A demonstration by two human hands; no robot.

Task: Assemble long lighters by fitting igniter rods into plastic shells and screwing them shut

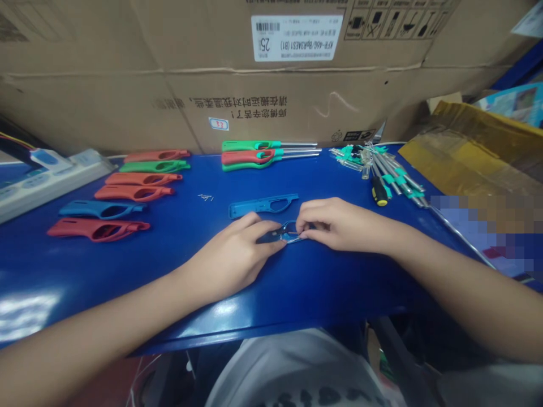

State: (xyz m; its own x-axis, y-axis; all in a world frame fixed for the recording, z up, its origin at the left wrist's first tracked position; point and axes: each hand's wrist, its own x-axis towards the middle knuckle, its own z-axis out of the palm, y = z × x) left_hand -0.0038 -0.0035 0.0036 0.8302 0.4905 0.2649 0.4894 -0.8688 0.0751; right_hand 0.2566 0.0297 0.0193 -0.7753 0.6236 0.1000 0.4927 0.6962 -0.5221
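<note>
Ok, L hand (241,251) gripped blue shell (292,241), R hand (328,223) pinched its tip end; L slip might've popped black bit (278,232) out.

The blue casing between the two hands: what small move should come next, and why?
Perhaps the right hand should gently check that the dark piece sits firmly in the blue casing. The left hand steadies that casing, the right is at its loop, and another blue half lies apart beyond them. How firmly the piece sits is hidden.
</note>
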